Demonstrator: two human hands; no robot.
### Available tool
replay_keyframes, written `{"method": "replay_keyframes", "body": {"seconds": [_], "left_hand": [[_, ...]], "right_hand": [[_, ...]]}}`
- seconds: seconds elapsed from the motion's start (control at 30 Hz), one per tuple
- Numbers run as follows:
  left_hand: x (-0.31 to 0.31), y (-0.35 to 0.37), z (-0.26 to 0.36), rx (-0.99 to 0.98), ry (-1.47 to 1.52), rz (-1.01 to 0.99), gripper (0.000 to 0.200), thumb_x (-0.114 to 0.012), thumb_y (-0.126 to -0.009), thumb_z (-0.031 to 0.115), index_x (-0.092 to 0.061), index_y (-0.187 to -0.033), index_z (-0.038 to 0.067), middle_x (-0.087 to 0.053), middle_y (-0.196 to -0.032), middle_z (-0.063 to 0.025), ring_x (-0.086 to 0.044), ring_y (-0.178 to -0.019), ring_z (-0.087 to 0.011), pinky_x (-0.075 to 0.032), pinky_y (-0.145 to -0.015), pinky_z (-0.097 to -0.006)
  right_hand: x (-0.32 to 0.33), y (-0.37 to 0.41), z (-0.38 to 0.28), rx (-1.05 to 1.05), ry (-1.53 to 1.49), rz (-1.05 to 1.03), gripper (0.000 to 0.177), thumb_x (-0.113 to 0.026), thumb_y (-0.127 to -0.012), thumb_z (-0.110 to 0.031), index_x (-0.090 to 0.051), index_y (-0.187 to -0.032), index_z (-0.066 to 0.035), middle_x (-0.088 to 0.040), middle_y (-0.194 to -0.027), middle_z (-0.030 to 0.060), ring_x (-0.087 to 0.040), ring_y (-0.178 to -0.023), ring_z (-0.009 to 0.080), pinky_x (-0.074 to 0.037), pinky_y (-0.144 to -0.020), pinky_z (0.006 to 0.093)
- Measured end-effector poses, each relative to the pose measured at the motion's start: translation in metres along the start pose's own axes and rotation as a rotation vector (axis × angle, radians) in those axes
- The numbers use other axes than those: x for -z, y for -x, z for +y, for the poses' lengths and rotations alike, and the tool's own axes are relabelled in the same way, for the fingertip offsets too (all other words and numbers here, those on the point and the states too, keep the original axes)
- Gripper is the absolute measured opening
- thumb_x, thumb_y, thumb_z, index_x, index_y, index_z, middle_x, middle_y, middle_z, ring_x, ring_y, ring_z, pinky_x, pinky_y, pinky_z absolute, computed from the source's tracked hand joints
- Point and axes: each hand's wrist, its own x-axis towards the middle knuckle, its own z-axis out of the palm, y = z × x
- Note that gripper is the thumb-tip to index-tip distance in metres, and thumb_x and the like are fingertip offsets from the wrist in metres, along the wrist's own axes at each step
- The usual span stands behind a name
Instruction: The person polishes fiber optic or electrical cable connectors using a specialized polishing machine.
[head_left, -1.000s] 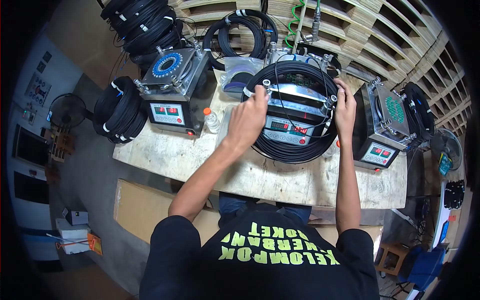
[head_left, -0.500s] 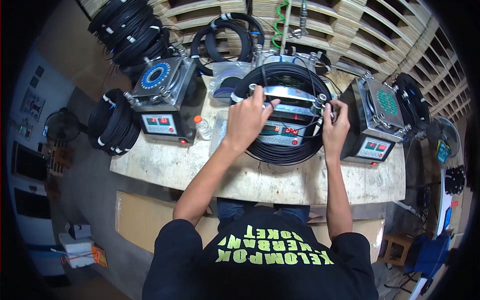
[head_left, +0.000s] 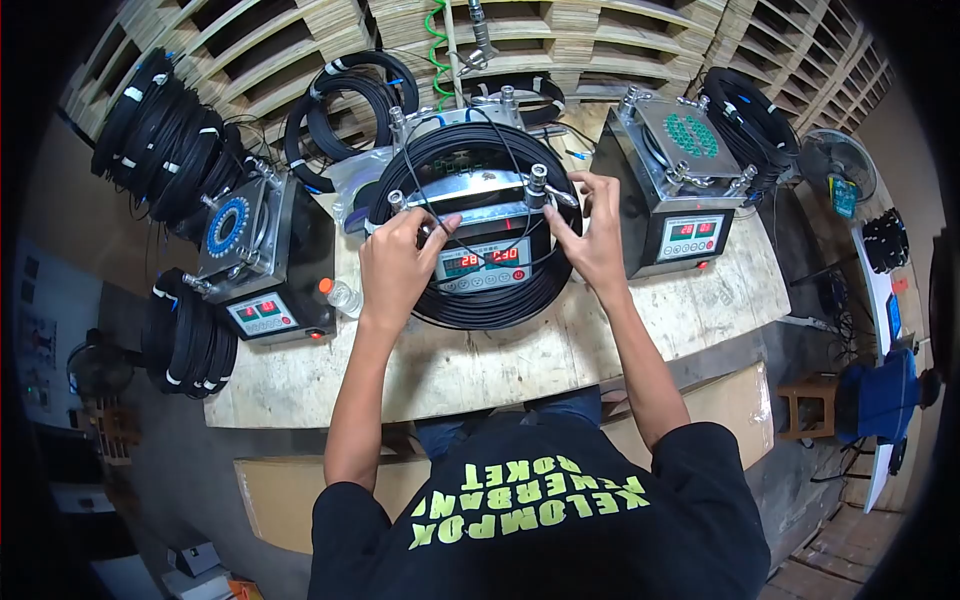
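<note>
Status?

Left hand (head_left: 400, 255) half closed, thumb and fingers bunched at the left edge of the black cable coil (head_left: 478, 314), among its loose strands. Can't tell if one is pinched

Other side?

Right hand (head_left: 600, 235) partly open, thumb apart from the bent fingers, at the coil's right edge near a metal post (head_left: 537, 188). Can't tell if it grips anything

Where's the coil exactly?

Between the two hands, around the front of the middle machine (head_left: 482, 188). Strands cross the front panel, red digits lit, too blurred to read

Rest of the surface (head_left: 490, 375)?

Bottle (head_left: 345, 298) with orange cap just left of the left hand, left machine (head_left: 262, 265) farther left, blue ring on top. Clear bag (head_left: 364, 178) just beyond the left hand

Right?

Right machine (head_left: 668, 208) just past the right hand, green pieces on top, panel lit too. Another black coil (head_left: 752, 125) behind it
</note>
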Motion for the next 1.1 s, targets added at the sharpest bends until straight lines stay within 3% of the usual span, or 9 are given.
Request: {"method": "replay_keyframes", "body": {"seconds": [0.13,0.27,0.5,0.53,0.63,0.73,0.87,1.0,1.1], "left_hand": [[-0.002,0.0,0.0,0.025,0.004,0.003,0.04,-0.073,-0.091,0.036,-0.067,-0.076,-0.001,-0.06,-0.061,-0.0133,-0.056,-0.05,-0.0236,-0.041,-0.05,-0.0369],[0.005,-0.001,0.005,0.076,-0.048,-0.061,0.043,-0.072,-0.091,0.041,-0.068,-0.078,0.0,-0.066,-0.068,-0.014,-0.065,-0.058,-0.0307,-0.048,-0.054,-0.0403],[0.006,-0.001,0.008,0.089,-0.055,-0.082,0.046,-0.071,-0.091,0.045,-0.069,-0.078,0.0,-0.067,-0.069,-0.0143,-0.066,-0.058,-0.0305,-0.049,-0.054,-0.0401],[0.006,-0.002,0.008,0.097,-0.059,-0.085,0.047,-0.071,-0.091,0.045,-0.069,-0.078,0.0,-0.067,-0.069,-0.0144,-0.066,-0.058,-0.0306,-0.049,-0.054,-0.0401],[0.006,-0.001,0.006,0.107,-0.028,-0.085,0.047,-0.071,-0.09,0.046,-0.07,-0.079,0.0,-0.067,-0.069,-0.0142,-0.066,-0.058,-0.0306,-0.049,-0.054,-0.0399],[0.006,-0.001,0.004,0.054,-0.04,-0.072,0.046,-0.071,-0.089,0.046,-0.071,-0.08,0.001,-0.067,-0.069,-0.014,-0.066,-0.059,-0.0304,-0.05,-0.055,-0.04],[0.007,-0.004,-0.003,0.036,0.019,-0.089,0.041,-0.074,-0.089,0.038,-0.07,-0.08,-0.002,-0.066,-0.069,-0.0155,-0.062,-0.056,-0.0273,-0.046,-0.054,-0.0389],[0.006,-0.001,-0.012,0.008,0.016,-0.086,0.032,-0.075,-0.088,0.029,-0.066,-0.081,-0.001,-0.065,-0.072,-0.0154,-0.063,-0.06,-0.0299,-0.047,-0.056,-0.0402],[0.008,0.002,-0.013,-0.004,0.029,-0.094,0.026,-0.074,-0.086,0.024,-0.066,-0.088,-0.001,-0.066,-0.079,-0.0157,-0.065,-0.069,-0.0331,-0.05,-0.062,-0.0427]], "right_hand": [[0.013,-0.014,-0.016,-0.45,-0.164,-0.278,0.035,-0.073,-0.087,-0.008,-0.057,-0.118,-0.004,-0.055,-0.097,0.0118,-0.055,-0.084,0.02,-0.045,-0.074,0.0342],[0.001,-0.008,0.016,0.09,0.091,-0.116,0.044,-0.076,-0.082,-0.008,-0.056,-0.121,-0.007,-0.053,-0.095,0.0113,-0.051,-0.083,0.0247,-0.042,-0.076,0.0371],[-0.012,-0.01,-0.012,-0.045,0.219,-0.128,0.058,-0.078,-0.075,-0.005,-0.055,-0.128,-0.009,-0.058,-0.083,0.0085,-0.057,-0.084,0.0281,-0.039,-0.078,0.0399],[-0.021,-0.003,-0.012,0.054,0.276,-0.124,0.064,-0.077,-0.071,0.0,-0.055,-0.131,-0.009,-0.057,-0.076,0.0065,-0.057,-0.077,0.0274,-0.038,-0.075,0.0395],[-0.027,-0.005,-0.019,0.042,0.195,-0.128,0.092,-0.074,-0.07,0.006,-0.038,-0.152,-0.013,-0.054,-0.08,0.0103,-0.054,-0.076,0.0283,-0.039,-0.076,0.038],[-0.014,-0.006,-0.022,-0.008,0.0,-0.278,0.099,-0.075,-0.072,0.005,-0.03,-0.158,-0.017,-0.052,-0.083,0.011,-0.052,-0.078,0.0286,-0.041,-0.079,0.0382],[0.023,-0.041,-0.022,-0.182,-0.309,-0.657,0.088,-0.058,-0.078,0.008,-0.03,-0.157,-0.018,-0.055,-0.07,0.006,-0.055,-0.066,0.0149,-0.048,-0.067,0.0322],[0.012,-0.105,-0.03,0.038,-0.124,-0.434,0.039,-0.059,-0.086,0.0,-0.062,-0.125,-0.006,-0.059,-0.07,0.0084,-0.058,-0.065,0.0146,-0.049,-0.066,0.0319],[-0.031,-0.159,-0.024,0.108,-0.114,-0.558,0.035,-0.071,-0.088,-0.01,-0.064,-0.122,-0.005,-0.063,-0.078,0.0075,-0.06,-0.068,0.0153,-0.05,-0.065,0.0325]]}}
